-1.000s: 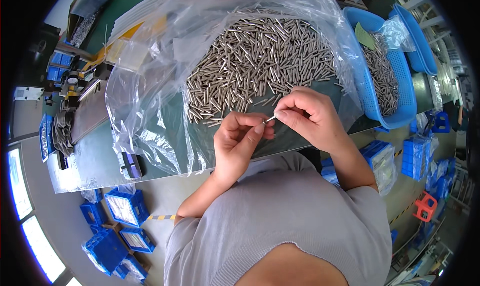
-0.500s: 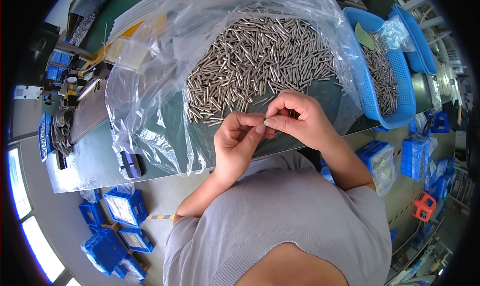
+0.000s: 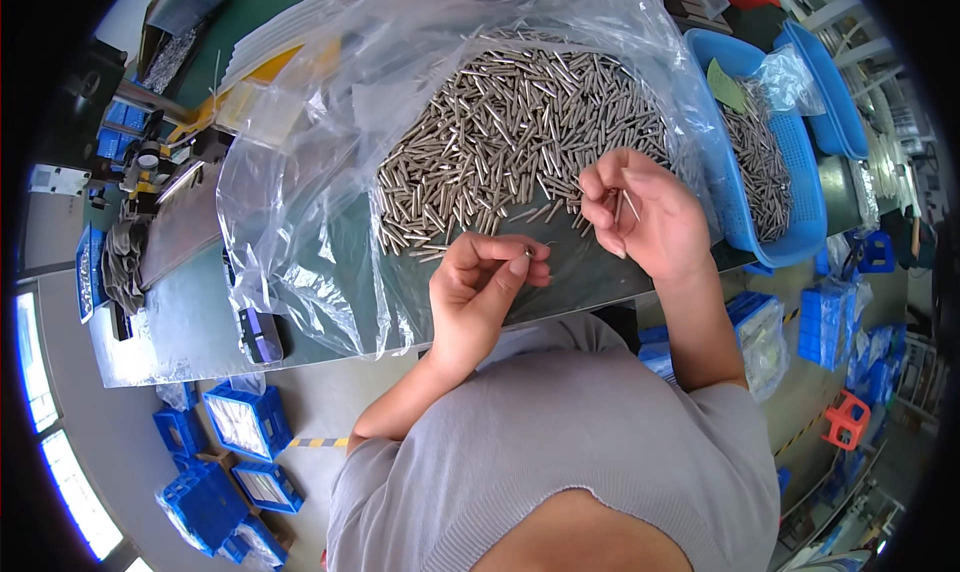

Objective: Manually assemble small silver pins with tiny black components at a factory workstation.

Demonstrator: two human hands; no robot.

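Observation:
A wide heap of short metal pins [image 3: 520, 122] lies spread over clear plastic film [image 3: 300, 202] on the green bench. Just in front of it, my left hand [image 3: 478, 290] is closed in a pinch between thumb and forefinger. The end of a small metal pin [image 3: 529, 253] shows at those fingertips; the rest is hidden. To the right, my right hand [image 3: 652, 217] is raised at the heap's near right edge, palm partly turned up. Its fingers are loosely curled round a slim metal pin [image 3: 629, 206] that shows against the palm. The hands are apart.
Right of the heap stands a light blue basket [image 3: 735, 207] holding more pins and a green slip [image 3: 726, 89]. Another blue basket [image 3: 835, 102] with a plastic bag is beyond it. A purple-grey device [image 3: 262, 337] sits at the bench's front left edge. Blue crates stand on the floor.
My right hand has left the left fingertips, moving up and right while its palm turned upward. The pin end in my left hand and the pin in my right hand now show.

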